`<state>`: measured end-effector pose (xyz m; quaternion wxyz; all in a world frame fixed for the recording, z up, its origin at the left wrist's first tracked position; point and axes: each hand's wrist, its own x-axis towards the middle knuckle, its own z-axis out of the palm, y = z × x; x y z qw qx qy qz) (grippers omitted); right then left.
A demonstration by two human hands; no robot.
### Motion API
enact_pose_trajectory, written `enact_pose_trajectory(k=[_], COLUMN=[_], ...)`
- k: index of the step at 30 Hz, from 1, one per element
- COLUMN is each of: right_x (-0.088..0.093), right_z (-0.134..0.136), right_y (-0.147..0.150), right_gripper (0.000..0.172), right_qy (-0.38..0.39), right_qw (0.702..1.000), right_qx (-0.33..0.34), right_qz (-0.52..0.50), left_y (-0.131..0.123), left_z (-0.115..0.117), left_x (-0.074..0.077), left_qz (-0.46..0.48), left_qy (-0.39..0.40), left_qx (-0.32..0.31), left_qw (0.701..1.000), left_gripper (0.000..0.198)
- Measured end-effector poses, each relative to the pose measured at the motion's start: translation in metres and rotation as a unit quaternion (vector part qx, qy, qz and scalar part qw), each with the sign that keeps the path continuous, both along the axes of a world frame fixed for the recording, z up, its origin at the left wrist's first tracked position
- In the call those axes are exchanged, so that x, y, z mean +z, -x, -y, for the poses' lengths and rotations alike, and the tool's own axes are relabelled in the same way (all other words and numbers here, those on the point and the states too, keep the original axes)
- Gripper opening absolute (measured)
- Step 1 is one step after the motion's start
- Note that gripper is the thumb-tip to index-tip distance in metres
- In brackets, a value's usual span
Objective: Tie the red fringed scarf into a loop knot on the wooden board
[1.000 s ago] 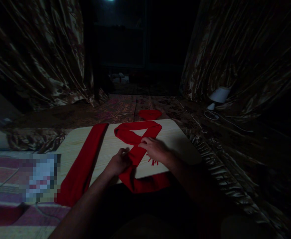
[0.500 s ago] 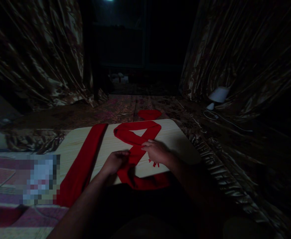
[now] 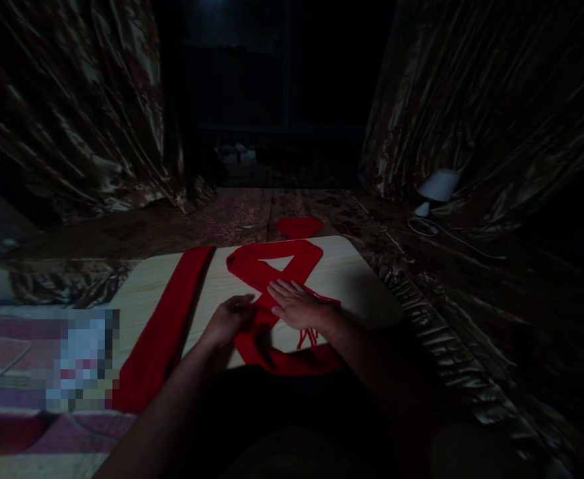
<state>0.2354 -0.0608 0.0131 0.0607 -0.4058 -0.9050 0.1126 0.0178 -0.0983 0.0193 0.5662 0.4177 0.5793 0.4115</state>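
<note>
A red fringed scarf (image 3: 275,250) lies looped and crossed over itself on a pale wooden tabletop (image 3: 362,273). My right hand (image 3: 294,304) is spread flat on the crossing, its fingers stretched out over the cloth. Red tassels show below and beside that wrist. At the scarf's left edge, just below the crossing, my left hand (image 3: 229,320) has its fingers bent against the fabric and pinches it; the fingertips are dim. Part of the scarf curves along the near table edge, partly hidden by my right forearm.
A folded red cloth strip (image 3: 172,319) lies along the table's left side. Beyond the far edge sits another red cloth piece (image 3: 299,227). A small white lamp (image 3: 439,186) with a cord stands at right. Dark patterned curtains (image 3: 72,100) hang behind; striped bedding (image 3: 7,372) lies at left.
My right hand has gone from gripping the scarf's edge to lying flat on the crossing, slightly left. More fringe now shows by its wrist. My left hand has shifted slightly up and left.
</note>
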Motion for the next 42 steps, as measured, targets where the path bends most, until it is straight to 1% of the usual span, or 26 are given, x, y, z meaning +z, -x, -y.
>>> enact_pose_trajectory(k=[2, 4, 6, 7, 9, 11, 13, 16, 20, 23, 25, 27, 29, 31, 32, 34, 35, 36, 38, 40, 42], right_x=[-0.009, -0.013, -0.014, -0.014, -0.014, -0.015, -0.016, -0.017, -0.016, -0.016, -0.016, -0.016, -0.014, -0.01, -0.008, -0.005, -0.004, -0.004, -0.006, -0.01, -0.013], right_z=[0.0, -0.001, -0.002, -0.003, -0.004, -0.005, -0.006, -0.006, -0.006, -0.006, -0.007, -0.009, -0.011, -0.014, -0.016, -0.017, -0.017, -0.016, -0.012, -0.009, -0.006], right_y=[-0.002, -0.003, -0.004, -0.005, -0.005, -0.005, -0.005, -0.005, -0.005, -0.005, -0.005, -0.005, -0.007, -0.009, -0.01, -0.013, -0.013, -0.013, -0.012, -0.009, -0.006], right_gripper=[0.064, 0.066, 0.068, 0.068, 0.068, 0.067, 0.067, 0.067, 0.066, 0.065, 0.063, 0.062, 0.06, 0.063, 0.068, 0.083, 0.09, 0.095, 0.093, 0.084, 0.074], right_qy=[0.023, 0.034, 0.039, 0.04, 0.04, 0.037, 0.035, 0.03, 0.033, 0.038, 0.041, 0.049, 0.063, 0.086, 0.098, 0.118, 0.121, 0.118, 0.096, 0.054, 0.008], right_qw=[1.0, 0.999, 0.999, 0.999, 0.999, 0.999, 0.999, 1.0, 0.999, 0.999, 0.999, 0.999, 0.998, 0.996, 0.995, 0.992, 0.991, 0.992, 0.995, 0.998, 0.999], right_qx=[-0.01, -0.01, -0.007, -0.005, -0.002, -0.001, 0.0, 0.001, -0.003, -0.002, 0.002, 0.003, 0.005, 0.015, 0.023, 0.036, 0.038, 0.036, 0.03, 0.026, 0.029], right_qz=[0.006, 0.008, 0.011, 0.011, 0.009, 0.007, 0.006, 0.003, 0.002, 0.002, 0.001, 0.0, 0.0, 0.007, 0.013, 0.029, 0.033, 0.032, 0.021, 0.011, 0.014], left_y=[0.004, 0.008, 0.012, 0.014, 0.017, 0.021, 0.026, 0.037, 0.055, 0.066, 0.072, 0.077, 0.079, 0.078, 0.077, 0.071, 0.066, 0.061, 0.048, 0.033, 0.016], left_z=[0.006, 0.013, 0.021, 0.025, 0.032, 0.04, 0.047, 0.056, 0.061, 0.061, 0.06, 0.058, 0.056, 0.054, 0.052, 0.048, 0.046, 0.044, 0.036, 0.024, 0.008], left_x=[0.001, 0.003, 0.006, 0.007, 0.01, 0.012, 0.013, 0.01, 0.003, 0.001, 0.003, 0.006, 0.011, 0.016, 0.018, 0.024, 0.027, 0.03, 0.037, 0.044, 0.048], left_qz=[0.013, 0.058, 0.115, 0.142, 0.183, 0.204, 0.209, 0.212, 0.199, 0.185, 0.178, 0.18, 0.192, 0.205, 0.21, 0.219, 0.222, 0.222, 0.217, 0.212, 0.22], left_qy=[-0.001, 0.014, 0.044, 0.062, 0.089, 0.109, 0.126, 0.139, 0.124, 0.099, 0.089, 0.082, 0.068, 0.043, 0.03, 0.009, 0.002, -0.002, -0.009, -0.021, -0.04], left_qx=[-0.004, -0.047, -0.099, -0.115, -0.121, -0.112, -0.1, -0.105, -0.109, -0.122, -0.144, -0.152, -0.125, -0.073, -0.049, -0.017, -0.012, -0.013, -0.033, -0.066, -0.101], left_qw=[1.0, 0.997, 0.987, 0.981, 0.972, 0.966, 0.965, 0.961, 0.966, 0.97, 0.969, 0.968, 0.971, 0.975, 0.976, 0.976, 0.975, 0.975, 0.976, 0.975, 0.969], left_gripper=[0.051, 0.043, 0.041, 0.041, 0.042, 0.04, 0.038, 0.036, 0.039, 0.036, 0.036, 0.037, 0.037, 0.034, 0.033, 0.03, 0.029, 0.029, 0.03, 0.031, 0.034])
